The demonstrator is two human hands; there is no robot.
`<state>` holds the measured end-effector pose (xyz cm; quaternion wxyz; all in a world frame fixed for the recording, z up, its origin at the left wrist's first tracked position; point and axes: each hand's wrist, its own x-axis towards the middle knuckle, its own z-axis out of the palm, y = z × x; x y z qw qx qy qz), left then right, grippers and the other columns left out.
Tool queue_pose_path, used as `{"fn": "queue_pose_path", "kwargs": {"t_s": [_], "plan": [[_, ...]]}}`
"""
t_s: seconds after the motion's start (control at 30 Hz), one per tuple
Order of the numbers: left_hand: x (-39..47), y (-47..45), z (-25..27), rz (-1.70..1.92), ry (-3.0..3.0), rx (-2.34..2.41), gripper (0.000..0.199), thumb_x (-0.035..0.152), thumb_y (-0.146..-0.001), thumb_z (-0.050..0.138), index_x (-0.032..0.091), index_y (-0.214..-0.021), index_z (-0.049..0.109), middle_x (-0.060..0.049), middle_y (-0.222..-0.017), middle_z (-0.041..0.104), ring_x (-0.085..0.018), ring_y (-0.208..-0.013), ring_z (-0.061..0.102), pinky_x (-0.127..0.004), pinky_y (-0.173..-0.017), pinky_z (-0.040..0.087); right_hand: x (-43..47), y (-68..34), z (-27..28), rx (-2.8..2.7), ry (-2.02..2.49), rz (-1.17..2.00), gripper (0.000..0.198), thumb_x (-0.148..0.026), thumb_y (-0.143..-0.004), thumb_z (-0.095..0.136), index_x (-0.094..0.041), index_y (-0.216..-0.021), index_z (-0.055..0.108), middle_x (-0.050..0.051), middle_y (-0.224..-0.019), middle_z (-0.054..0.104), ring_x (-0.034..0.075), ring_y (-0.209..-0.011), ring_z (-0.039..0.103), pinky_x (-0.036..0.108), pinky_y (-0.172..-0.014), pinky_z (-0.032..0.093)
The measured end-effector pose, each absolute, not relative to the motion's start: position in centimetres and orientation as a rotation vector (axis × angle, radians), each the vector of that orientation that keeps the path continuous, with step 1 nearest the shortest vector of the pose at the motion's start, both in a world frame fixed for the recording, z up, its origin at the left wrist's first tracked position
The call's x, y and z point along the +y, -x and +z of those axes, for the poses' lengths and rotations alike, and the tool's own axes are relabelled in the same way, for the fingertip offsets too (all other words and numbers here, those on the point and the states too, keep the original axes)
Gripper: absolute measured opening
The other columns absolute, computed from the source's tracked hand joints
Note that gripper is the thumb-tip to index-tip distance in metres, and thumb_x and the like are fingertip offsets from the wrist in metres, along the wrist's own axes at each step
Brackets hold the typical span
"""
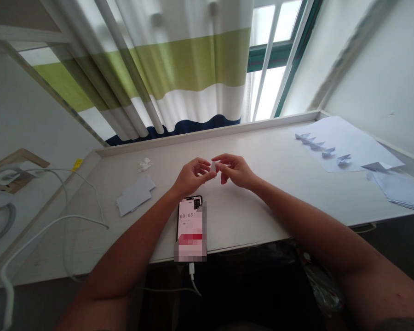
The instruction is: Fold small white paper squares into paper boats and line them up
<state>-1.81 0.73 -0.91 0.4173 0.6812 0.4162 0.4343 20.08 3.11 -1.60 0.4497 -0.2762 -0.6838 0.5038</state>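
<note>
Over the middle of the white desk (251, 220), a small folded piece of white paper (213, 166) is held between my two hands. My left hand (194, 175) pinches it from the left with curled fingers. From the right, my right hand (235, 171) grips the same piece with thumb and fingertips. Most of the folds are hidden by the fingers. At the far right, several small folded paper figures (327, 152) stand in a slanting row on and beside a large white sheet (352, 138).
A phone (190, 227) showing a timer lies near the front edge, with a white cable (192, 271) plugged in. Left of it are paper pieces (136, 196) and a crumpled scrap (144, 164). More paper (402, 191) is stacked right. White cords (55, 220) cross the left side.
</note>
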Motion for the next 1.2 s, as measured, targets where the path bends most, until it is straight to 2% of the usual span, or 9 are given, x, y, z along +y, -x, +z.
{"fn": "queue_pose_path", "kwargs": {"t_s": [0.13, 0.33, 0.57, 0.83, 1.0, 1.2], "plan": [[0.42, 1.68, -0.73, 1.039, -1.76, 1.067, 0.048, 0.049, -0.082, 0.093, 0.018, -0.112, 0.07, -0.008, -0.1, 0.078, -0.019, -0.083, 0.076, -0.031, -0.073, 0.061, 2.99, -19.95, -1.56, -1.683, 0.678, 1.261, 0.046, -0.055, -0.093, 0.081, -0.015, -0.116, 0.073, 0.003, -0.088, 0.077, 0.012, -0.054, 0.071, 0.024, -0.048, 0.058], [0.51, 1.57, -0.89, 1.072, -1.724, 1.054, 0.048, 0.048, -0.082, 0.093, 0.017, -0.111, 0.07, -0.009, -0.104, 0.079, -0.019, -0.086, 0.076, -0.033, -0.077, 0.061, 3.03, -20.06, -1.4, -1.68, 0.674, 1.265, 0.046, -0.056, -0.093, 0.081, -0.017, -0.116, 0.071, 0.004, -0.092, 0.078, 0.012, -0.056, 0.072, 0.024, -0.049, 0.059], [0.93, 1.64, -1.0, 1.11, -1.623, 0.989, 0.046, 0.052, -0.086, 0.088, 0.017, -0.108, 0.068, -0.009, -0.097, 0.081, -0.02, -0.083, 0.079, -0.03, -0.07, 0.059, 3.04, -20.22, -1.16, -1.654, 0.689, 1.259, 0.039, -0.047, -0.096, 0.076, -0.017, -0.121, 0.07, 0.001, -0.086, 0.075, 0.012, -0.055, 0.071, 0.025, -0.051, 0.059], [0.73, 1.52, -0.27, 1.149, -1.557, 1.016, 0.03, 0.039, -0.089, 0.077, 0.016, -0.106, 0.069, -0.007, -0.091, 0.082, -0.02, -0.079, 0.079, -0.03, -0.07, 0.061, 3.26, -20.28, -0.92, -1.586, 0.756, 1.257, 0.026, -0.041, -0.093, 0.072, -0.016, -0.1, 0.075, 0.0, -0.072, 0.072, 0.013, -0.051, 0.069, 0.025, -0.048, 0.057], [0.89, 1.33, -0.64, 1.186, -1.562, 1.002, 0.033, 0.035, -0.079, 0.085, 0.016, -0.102, 0.07, -0.005, -0.09, 0.08, -0.018, -0.079, 0.076, -0.029, -0.067, 0.06, 3.25, -20.16, -1.1, -1.588, 0.772, 1.254, 0.035, -0.049, -0.089, 0.08, -0.018, -0.081, 0.067, 0.0, -0.061, 0.067, 0.014, -0.051, 0.068, 0.025, -0.048, 0.055], [0.92, 1.15, -0.82, 1.209, -1.542, 0.995, 0.033, 0.042, -0.079, 0.088, 0.016, -0.096, 0.075, -0.003, -0.083, 0.075, -0.016, -0.075, 0.069, -0.028, -0.065, 0.059, 3.31, -20.06, -1.36, -1.566, 0.765, 1.268, 0.046, -0.052, -0.08, 0.092, -0.02, -0.087, 0.059, -0.002, -0.072, 0.07, 0.013, -0.051, 0.069, 0.023, -0.045, 0.053]]}}
